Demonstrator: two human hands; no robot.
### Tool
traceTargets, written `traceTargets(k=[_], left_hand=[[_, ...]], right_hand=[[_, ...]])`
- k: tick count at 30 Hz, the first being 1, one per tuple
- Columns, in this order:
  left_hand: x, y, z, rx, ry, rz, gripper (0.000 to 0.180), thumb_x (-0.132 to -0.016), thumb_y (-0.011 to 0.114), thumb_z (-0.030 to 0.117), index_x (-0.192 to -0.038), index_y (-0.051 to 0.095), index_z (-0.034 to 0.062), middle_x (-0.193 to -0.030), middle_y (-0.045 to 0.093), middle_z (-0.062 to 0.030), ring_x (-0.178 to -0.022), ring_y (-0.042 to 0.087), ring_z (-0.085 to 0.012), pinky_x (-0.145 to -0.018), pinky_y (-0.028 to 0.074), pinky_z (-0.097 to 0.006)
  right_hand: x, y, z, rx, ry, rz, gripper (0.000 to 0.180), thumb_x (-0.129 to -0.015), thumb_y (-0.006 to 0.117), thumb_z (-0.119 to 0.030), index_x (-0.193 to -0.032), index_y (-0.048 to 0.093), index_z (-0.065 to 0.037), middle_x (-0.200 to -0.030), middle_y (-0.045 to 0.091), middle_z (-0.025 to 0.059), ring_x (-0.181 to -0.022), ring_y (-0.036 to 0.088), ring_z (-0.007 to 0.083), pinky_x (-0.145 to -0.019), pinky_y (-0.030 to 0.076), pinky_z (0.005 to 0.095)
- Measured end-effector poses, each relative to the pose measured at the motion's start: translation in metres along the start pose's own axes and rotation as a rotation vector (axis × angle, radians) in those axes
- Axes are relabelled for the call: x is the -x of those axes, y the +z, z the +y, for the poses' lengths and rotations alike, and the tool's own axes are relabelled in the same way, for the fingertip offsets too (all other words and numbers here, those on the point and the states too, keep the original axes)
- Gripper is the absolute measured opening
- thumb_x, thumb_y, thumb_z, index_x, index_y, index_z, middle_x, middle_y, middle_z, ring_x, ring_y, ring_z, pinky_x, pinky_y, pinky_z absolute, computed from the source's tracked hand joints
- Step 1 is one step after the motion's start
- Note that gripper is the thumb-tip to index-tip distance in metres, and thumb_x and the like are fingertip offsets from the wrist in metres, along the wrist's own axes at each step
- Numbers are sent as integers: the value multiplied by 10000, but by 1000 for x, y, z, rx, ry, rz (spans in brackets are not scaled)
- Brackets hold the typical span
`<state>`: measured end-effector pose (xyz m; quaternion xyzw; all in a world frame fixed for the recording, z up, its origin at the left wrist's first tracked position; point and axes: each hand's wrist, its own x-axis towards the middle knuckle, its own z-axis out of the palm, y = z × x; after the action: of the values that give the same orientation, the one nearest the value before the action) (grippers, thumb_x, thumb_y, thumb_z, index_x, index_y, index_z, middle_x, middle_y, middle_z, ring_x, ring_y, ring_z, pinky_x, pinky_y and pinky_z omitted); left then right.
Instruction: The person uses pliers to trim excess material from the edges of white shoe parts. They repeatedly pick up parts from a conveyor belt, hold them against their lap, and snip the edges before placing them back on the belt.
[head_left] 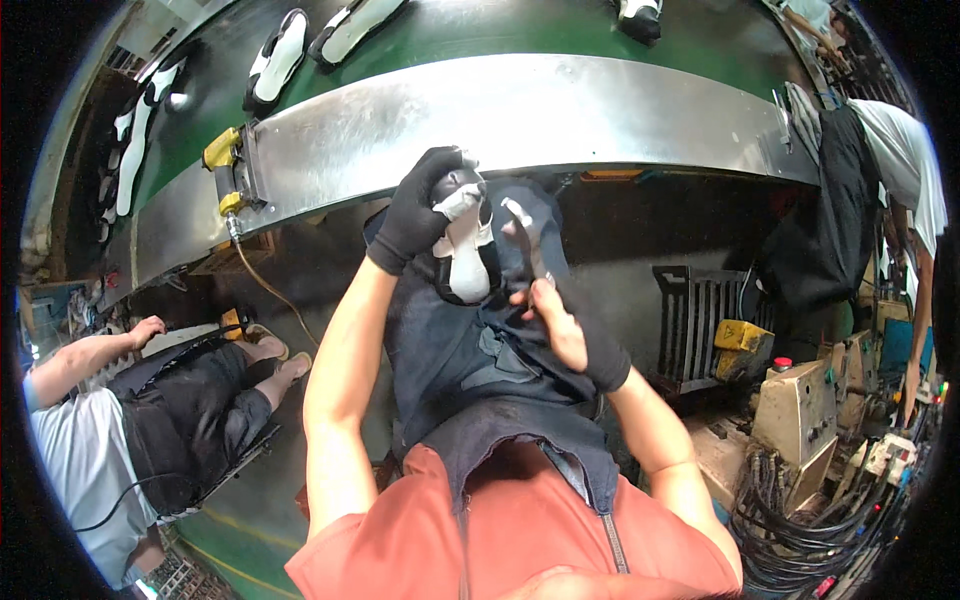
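My left hand [420, 210], in a black glove, grips a black-and-white shoe [466, 265] by its upper end. The shoe hangs over my lap with its pale underside toward me, and my fingers hide part of that end. Just right of it, my right hand [560, 325] is closed around a hammer-like hand tool [530, 240]. A black band covers this hand's wrist and palm, while the fingers are bare. The tool's light metal head points up, close to the shoe but apart from it. A dark apron [470, 345] covers my lap.
Ahead runs a metal ledge [520, 105] beside a green conveyor [560, 35] carrying several shoes. A yellow device [225, 170] with a hose sits at the ledge's left. One person [130, 420] sits at left; another [905, 170] is at right, near control boxes [795, 405] and cables.
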<state>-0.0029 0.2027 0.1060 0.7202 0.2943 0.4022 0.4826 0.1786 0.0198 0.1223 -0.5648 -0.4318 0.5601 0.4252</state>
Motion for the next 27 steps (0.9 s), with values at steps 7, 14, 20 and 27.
traceTargets(k=[7,14,20,27], left_hand=[[-1,18,-13,273,-46,36,351,-739,643,59,-1083,581,21,-1066,601,-91,-1019,561,-201,-937,428,-330],[11,19,5,304,17,126,328,-849,559,284,-1025,610,12,-1047,609,-98,-1028,551,-204,-959,405,-342],[20,18,11,191,97,38,556,-932,377,484,-1075,618,4,-1142,597,-147,-1100,536,-248,-990,373,-371],[145,55,-16,447,-362,120,1059,-670,667,649,-1398,289,-22,-1460,307,-185,-1363,282,-316,-1120,193,-431]], right_hand=[[-32,4,-10,-16,-20,-185,442,-1008,360,-372,-934,596,-6,-807,577,15,-749,516,101,-700,434,260],[-30,5,-35,87,306,-285,393,-998,383,-393,-891,570,-65,-775,575,-1,-640,546,97,-619,472,273],[-31,47,35,341,-394,75,221,-954,422,-176,-903,561,-12,-734,561,164,-648,549,298,-597,427,384],[70,-10,72,765,-506,-394,387,-898,465,-307,-1078,574,17,-1144,555,212,-986,563,398,-841,459,470]])
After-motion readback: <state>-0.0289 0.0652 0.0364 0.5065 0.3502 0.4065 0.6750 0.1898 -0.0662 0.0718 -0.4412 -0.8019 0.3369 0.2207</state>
